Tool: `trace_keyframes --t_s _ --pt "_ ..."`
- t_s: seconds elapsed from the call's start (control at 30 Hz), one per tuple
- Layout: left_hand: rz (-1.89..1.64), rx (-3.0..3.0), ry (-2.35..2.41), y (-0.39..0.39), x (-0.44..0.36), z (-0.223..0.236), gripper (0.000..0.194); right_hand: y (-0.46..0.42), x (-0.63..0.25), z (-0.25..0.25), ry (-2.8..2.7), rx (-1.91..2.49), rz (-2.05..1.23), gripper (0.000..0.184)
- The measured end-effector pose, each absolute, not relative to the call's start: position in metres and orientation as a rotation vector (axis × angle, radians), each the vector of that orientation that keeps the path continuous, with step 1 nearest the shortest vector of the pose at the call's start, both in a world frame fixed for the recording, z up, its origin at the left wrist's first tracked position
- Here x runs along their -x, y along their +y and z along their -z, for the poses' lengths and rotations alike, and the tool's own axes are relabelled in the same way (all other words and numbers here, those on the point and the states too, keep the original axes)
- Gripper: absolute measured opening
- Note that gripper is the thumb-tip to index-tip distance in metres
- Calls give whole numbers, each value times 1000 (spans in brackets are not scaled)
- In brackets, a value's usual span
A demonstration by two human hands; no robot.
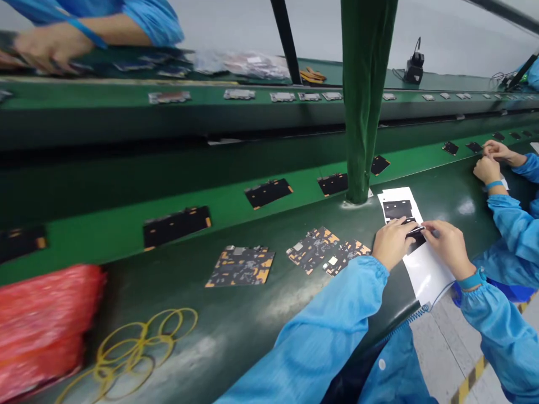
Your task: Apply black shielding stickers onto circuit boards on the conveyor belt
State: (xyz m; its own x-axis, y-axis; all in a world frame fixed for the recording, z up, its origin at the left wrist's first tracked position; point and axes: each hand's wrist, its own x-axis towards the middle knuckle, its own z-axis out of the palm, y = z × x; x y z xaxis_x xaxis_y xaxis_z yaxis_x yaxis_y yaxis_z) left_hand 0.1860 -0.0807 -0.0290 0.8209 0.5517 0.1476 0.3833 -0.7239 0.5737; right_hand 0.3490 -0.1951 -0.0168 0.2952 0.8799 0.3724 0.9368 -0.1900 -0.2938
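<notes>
My left hand (393, 241) and my right hand (448, 247) meet over a white sheet (425, 275) at the table's front edge. Between their closed fingertips is a thin black piece (416, 230) with a pale edge; its exact kind is hard to make out. Black rectangular patches (397, 209) lie on the sheet beyond my fingers. Left of my left hand, two circuit boards (314, 248) with copper-coloured patches lie close together, one partly behind my sleeve. Another circuit board (240, 266) lies farther left. A blue band with a coiled cord is around my right wrist.
Black-covered boards (177, 226) line the bright green strip (227, 196) behind the table. A green-wrapped post (362, 101) rises ahead. Yellow loops (135, 348) and a red bag (46, 325) lie left. Co-workers' hands (490, 163) are at far right and upper left.
</notes>
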Motion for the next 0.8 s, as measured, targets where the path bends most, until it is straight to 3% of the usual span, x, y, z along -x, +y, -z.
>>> trace_keyframes --t_s 0.23,0.37,0.57,0.8 --pt "-436 -2399 646 -78 -189 30 34 -200 -347 9 -1779 2016 379 23" --pt "-426 -2390 540 -78 -190 25 44 -211 -345 0 -1902 1838 547 17" --pt "-306 -2410 468 -72 -198 13 50 -277 -325 -38 -2093 1596 444 22" --pt "-362 -2487 624 -81 -156 -2 46 -309 -304 -48 -1554 1549 331 17"
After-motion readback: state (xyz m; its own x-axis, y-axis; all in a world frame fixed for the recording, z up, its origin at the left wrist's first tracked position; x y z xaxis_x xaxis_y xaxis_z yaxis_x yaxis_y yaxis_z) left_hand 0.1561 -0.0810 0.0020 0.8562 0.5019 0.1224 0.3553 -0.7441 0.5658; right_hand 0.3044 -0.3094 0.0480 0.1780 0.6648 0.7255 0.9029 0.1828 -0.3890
